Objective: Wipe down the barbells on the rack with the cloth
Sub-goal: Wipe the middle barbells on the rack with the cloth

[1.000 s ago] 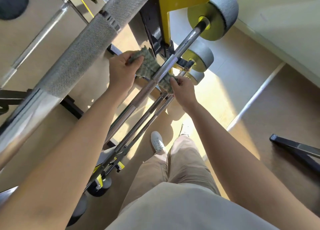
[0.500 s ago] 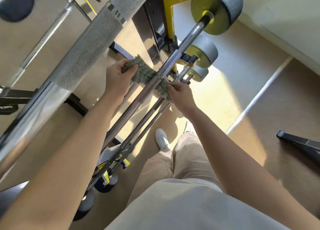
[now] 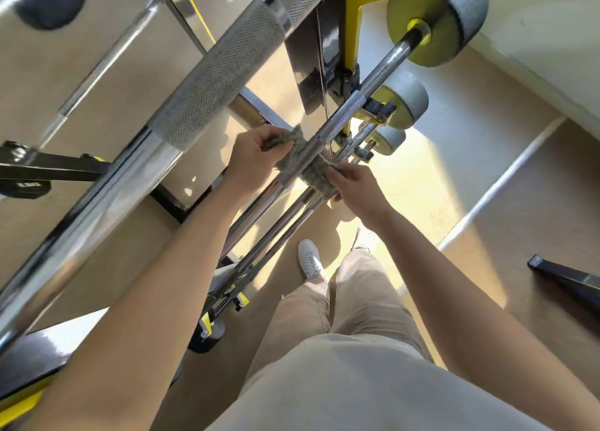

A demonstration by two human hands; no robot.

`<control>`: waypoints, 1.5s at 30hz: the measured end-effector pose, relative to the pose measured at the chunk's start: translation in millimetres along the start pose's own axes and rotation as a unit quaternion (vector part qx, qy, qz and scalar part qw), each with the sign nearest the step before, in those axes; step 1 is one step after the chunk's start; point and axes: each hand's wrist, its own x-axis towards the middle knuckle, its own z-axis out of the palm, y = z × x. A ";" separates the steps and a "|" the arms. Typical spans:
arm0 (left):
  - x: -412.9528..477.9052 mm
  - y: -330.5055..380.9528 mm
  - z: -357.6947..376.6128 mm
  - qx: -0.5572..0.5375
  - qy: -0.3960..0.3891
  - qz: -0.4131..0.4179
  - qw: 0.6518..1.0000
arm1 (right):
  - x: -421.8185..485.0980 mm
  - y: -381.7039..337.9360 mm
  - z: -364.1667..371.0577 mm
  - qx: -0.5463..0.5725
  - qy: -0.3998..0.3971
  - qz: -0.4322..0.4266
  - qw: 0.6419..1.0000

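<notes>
A grey-green cloth is looped under a chrome barbell on the yellow and black rack. My left hand grips one end of the cloth on the bar's left side. On the right side my right hand pinches the other end. The cloth sits at the lower end of the bar's knurled section. Two thinner barbells lie below it. A thick knurled barbell crosses close to the camera at upper left.
Grey and yellow weight ends stack at the upper right. A black frame foot lies on the floor at right. My legs and a white shoe stand below the bars. A wall runs along the right.
Both hands have drawn the cloth down the bar toward me, off the knurled part near the rack upright. The view has shifted slightly.
</notes>
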 end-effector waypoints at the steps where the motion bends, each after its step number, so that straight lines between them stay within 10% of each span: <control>1: 0.8 -3.6 3.7 0.025 0.002 -0.005 1.000 | -9.1 2.6 -5.6 0.015 -0.003 -0.001 1.000; 11: -23.0 3.8 -29.7 -0.054 0.008 -0.017 0.998 | 11.9 -3.1 34.1 -0.056 -0.017 -0.037 0.998; 23: -10.5 -33.3 -25.0 0.092 0.073 -0.082 0.990 | -21.9 -14.9 24.4 -0.016 -0.024 -0.062 0.998; 30: -24.4 -19.0 -19.0 0.235 -0.044 0.073 0.968 | 13.4 -49.7 36.9 -0.072 -0.017 -0.138 0.988; 39: -8.0 -0.5 -16.8 -0.009 -0.006 0.021 1.000 | 24.5 -55.2 8.7 0.089 -0.096 -0.075 0.989; 45: 2.5 16.2 -13.6 -0.197 0.016 -0.020 0.980 | 25.4 -34.9 10.4 -0.073 -0.160 -0.091 0.980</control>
